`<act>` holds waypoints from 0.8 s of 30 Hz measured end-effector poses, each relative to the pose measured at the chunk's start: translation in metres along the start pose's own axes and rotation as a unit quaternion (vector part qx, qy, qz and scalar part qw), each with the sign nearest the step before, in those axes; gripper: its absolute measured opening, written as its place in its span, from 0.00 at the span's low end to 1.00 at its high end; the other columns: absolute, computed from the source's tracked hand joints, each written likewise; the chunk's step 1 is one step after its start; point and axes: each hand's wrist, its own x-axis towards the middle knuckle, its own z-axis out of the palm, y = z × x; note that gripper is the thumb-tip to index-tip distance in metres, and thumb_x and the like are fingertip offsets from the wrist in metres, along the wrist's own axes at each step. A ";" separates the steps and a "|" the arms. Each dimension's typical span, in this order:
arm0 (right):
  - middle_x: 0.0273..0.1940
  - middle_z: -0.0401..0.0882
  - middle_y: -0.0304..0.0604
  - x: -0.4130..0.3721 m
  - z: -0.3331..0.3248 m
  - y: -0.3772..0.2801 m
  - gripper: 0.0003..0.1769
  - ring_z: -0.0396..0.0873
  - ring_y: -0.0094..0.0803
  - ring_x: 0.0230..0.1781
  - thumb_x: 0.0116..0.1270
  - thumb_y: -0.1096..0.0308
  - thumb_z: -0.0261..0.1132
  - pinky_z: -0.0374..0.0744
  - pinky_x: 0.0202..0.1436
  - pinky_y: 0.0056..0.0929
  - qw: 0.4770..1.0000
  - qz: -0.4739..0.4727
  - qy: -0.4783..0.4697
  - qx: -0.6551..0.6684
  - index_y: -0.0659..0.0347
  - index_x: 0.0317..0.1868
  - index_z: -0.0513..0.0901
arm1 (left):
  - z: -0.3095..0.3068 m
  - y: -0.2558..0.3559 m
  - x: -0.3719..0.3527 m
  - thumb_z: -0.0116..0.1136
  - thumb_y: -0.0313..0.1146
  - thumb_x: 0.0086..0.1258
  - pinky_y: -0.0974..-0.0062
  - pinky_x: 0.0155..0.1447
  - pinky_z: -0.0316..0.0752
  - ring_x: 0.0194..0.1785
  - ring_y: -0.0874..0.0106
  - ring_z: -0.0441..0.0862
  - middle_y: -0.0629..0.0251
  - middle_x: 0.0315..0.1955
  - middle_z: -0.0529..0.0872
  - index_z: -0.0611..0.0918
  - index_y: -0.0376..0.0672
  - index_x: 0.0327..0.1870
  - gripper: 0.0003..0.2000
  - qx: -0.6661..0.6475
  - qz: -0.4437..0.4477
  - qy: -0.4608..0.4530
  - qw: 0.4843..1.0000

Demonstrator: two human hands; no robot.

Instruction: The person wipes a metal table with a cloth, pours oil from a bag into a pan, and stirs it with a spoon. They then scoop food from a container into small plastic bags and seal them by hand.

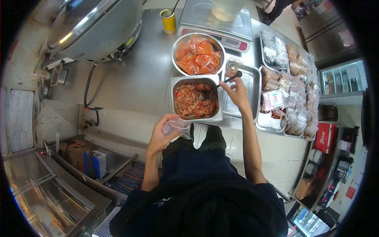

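My left hand (159,136) is closed on a clear plastic bag (179,127), held just off the near edge of a deep square metal pan (172,103). Inside the pan is a chunky reddish-brown food mix (194,101). My right hand (238,94) grips the black handle of a spoon (230,79) over the pan's right side. The spoon's lower end goes down to the mix, where its bowl is hard to make out. Behind the pan stands a round metal bowl (174,53) of sealed bags with orange-red contents (199,59).
A shallow metal tray (237,106) lies right of the pan. Beyond it, several trays hold bagged portions (294,91). A scale (237,44) bears a pale container (226,11). A yellow can (169,23) and a large cooker (102,27) stand leftward. Another person (278,10) is far back.
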 end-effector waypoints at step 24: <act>0.26 0.79 0.49 -0.064 0.037 -0.032 0.13 0.80 0.30 0.27 0.65 0.68 0.54 0.79 0.29 0.18 0.911 0.243 -0.065 0.328 0.74 0.39 0.75 | -0.016 -0.041 0.017 0.52 0.32 0.64 0.89 0.24 0.62 0.31 0.87 0.69 0.72 0.35 0.75 0.73 0.41 0.46 0.11 -0.152 -0.041 0.166 0.974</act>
